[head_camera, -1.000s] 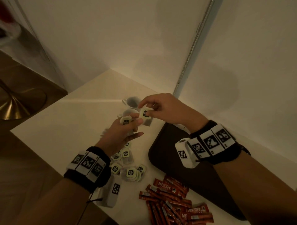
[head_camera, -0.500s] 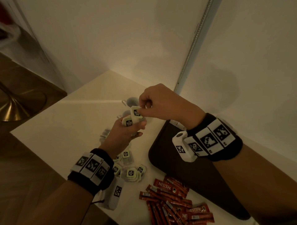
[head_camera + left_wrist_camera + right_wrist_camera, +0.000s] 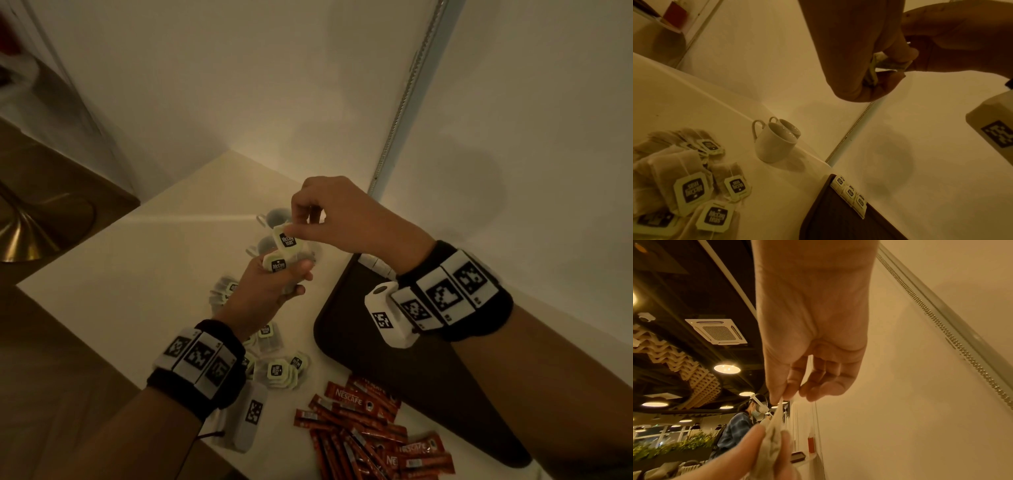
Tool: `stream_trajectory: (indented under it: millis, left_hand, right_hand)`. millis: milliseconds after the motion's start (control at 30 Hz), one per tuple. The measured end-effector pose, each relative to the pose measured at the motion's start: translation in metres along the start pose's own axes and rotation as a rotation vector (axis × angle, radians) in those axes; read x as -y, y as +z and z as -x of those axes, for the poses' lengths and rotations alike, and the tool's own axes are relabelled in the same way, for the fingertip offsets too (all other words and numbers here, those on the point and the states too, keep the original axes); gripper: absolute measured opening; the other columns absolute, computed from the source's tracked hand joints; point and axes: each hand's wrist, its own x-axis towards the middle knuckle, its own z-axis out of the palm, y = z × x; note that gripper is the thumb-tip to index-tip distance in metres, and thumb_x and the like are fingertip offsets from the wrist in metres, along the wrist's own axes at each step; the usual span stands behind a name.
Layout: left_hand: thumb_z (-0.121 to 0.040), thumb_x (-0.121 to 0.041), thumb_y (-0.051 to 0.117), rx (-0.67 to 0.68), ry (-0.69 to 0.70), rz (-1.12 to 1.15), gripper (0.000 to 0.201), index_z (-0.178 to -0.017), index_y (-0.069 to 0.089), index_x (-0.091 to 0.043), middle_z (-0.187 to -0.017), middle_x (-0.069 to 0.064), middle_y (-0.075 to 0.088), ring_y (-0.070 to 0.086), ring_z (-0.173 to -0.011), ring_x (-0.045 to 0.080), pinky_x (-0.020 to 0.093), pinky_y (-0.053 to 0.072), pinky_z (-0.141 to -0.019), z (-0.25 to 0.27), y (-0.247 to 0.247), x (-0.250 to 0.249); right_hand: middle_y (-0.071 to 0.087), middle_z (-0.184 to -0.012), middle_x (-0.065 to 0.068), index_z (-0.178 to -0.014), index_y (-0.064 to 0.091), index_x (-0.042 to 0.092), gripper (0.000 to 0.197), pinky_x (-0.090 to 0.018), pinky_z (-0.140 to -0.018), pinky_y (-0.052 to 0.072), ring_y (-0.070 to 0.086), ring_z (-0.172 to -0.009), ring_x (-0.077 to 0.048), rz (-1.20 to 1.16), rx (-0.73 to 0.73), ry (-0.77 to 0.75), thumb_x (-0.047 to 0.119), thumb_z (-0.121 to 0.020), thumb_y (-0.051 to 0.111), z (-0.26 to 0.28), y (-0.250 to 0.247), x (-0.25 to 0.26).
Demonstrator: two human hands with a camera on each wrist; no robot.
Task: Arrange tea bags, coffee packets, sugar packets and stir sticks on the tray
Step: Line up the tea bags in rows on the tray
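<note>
Paper-tagged tea bag (image 3: 287, 240) pinched by right hand (image 3: 346, 219) should peel gently off the bunch (image 3: 279, 265) left hand (image 3: 267, 291) grips.

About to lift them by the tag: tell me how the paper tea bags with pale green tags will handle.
Probably floppy: the paper tea bag sags between the right hand and left hand. Likely light, since a fingertip pinch carries it. Strings may tangle in the loose pile.
</note>
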Motion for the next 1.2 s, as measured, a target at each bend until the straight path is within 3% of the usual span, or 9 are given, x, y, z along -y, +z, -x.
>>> stream_trajectory:
  millis: [167,400,533,633,733,800,900,1033,1200]
  left_hand:
    - [-0.077,-0.024,0.071,-0.047,0.084,-0.034,0.046,-0.113,0.058,0.002,-0.090,0.001,0.071,0.061,-0.073,0.006,0.019,0.047,-0.058,-0.001,-0.003,-0.003]
    - [-0.084,-0.010,0.070,-0.065,0.123,-0.165,0.027,-0.102,0.060,0.007,-0.080,0.007,0.067,0.061,-0.070,0.009,0.021,0.043,-0.054,0.000,0.000,-0.005]
    - [-0.072,-0.022,0.075,-0.062,0.124,-0.161,0.034,-0.096,0.066,0.000,-0.087,0.014,0.067,0.058,-0.069,0.010,0.020,0.043,-0.052,0.000,0.001,-0.005]
    - [-0.070,-0.025,0.077,-0.067,0.115,-0.148,0.042,-0.099,0.064,0.002,-0.084,0.011,0.066,0.058,-0.069,0.010,0.020,0.043,-0.052,0.000,0.001,-0.005]
    - [-0.078,-0.023,0.075,-0.061,0.072,-0.160,0.030,-0.097,0.064,-0.004,-0.079,0.003,0.066,0.059,-0.070,0.010,0.020,0.045,-0.054,0.000,0.002,-0.004]
    - [-0.086,-0.031,0.062,-0.068,-0.003,-0.098,0.024,-0.095,0.061,-0.009,-0.080,0.005,0.064,0.061,-0.070,0.012,0.020,0.047,-0.054,0.001,0.003,-0.005]
    - [-0.093,-0.042,0.047,-0.104,-0.126,-0.047,0.032,-0.094,0.057,-0.012,-0.067,0.001,0.059,0.066,-0.070,0.016,0.022,0.048,-0.049,0.000,-0.003,-0.007]
    - [-0.092,-0.053,0.042,-0.138,-0.243,0.041,0.041,-0.088,0.058,-0.015,-0.056,0.000,0.056,0.065,-0.061,0.020,0.021,0.044,-0.042,-0.002,-0.008,-0.010]
    - [-0.094,-0.049,0.034,-0.159,-0.307,0.119,0.044,-0.083,0.056,-0.012,-0.055,0.005,0.057,0.061,-0.051,0.024,0.018,0.036,-0.039,-0.006,-0.011,-0.009]
  right_hand:
    - [0.061,-0.081,0.001,-0.081,0.064,0.009,0.021,-0.018,-0.067,0.045,0.058,-0.073,-0.013,-0.123,-0.018,-0.010,0.029,-0.087,0.066,0.010,0.001,-0.009]
    - [0.061,-0.077,0.005,-0.095,0.066,0.011,0.015,-0.012,-0.064,0.044,0.056,-0.066,-0.002,-0.274,-0.037,0.060,0.022,-0.085,0.069,0.017,0.018,-0.015]
    - [0.061,-0.075,0.006,-0.093,0.066,0.012,0.009,-0.011,-0.060,0.045,0.057,-0.065,-0.002,-0.329,-0.068,0.099,0.017,-0.086,0.067,0.018,0.021,-0.015]
    - [0.061,-0.076,0.005,-0.094,0.065,0.012,0.008,-0.019,-0.059,0.050,0.059,-0.068,-0.009,-0.338,-0.076,0.093,0.017,-0.087,0.066,0.021,0.021,-0.016]
    - [0.065,-0.078,-0.006,-0.095,0.063,0.007,0.011,-0.020,-0.055,0.052,0.061,-0.063,-0.008,-0.408,-0.046,0.130,0.014,-0.087,0.065,0.023,0.018,-0.017]
    - [0.066,-0.075,-0.006,-0.097,0.063,0.005,0.014,-0.017,-0.054,0.051,0.060,-0.059,-0.006,-0.453,-0.092,0.185,0.012,-0.086,0.067,0.025,0.013,-0.021]
    - [0.068,-0.075,-0.008,-0.097,0.062,0.004,0.015,-0.015,-0.055,0.050,0.059,-0.057,-0.004,-0.457,-0.199,0.294,0.010,-0.084,0.068,0.030,0.003,-0.040]
    - [0.069,-0.088,-0.013,-0.093,0.060,0.010,0.010,-0.013,-0.055,0.048,0.059,-0.062,-0.011,-0.346,-0.221,0.461,0.007,-0.085,0.066,0.044,0.006,-0.084]
    - [0.068,-0.095,-0.010,-0.095,0.061,0.011,0.008,-0.029,-0.070,0.049,0.064,-0.082,-0.023,-0.160,-0.130,0.697,0.009,-0.087,0.062,0.063,0.039,-0.149]
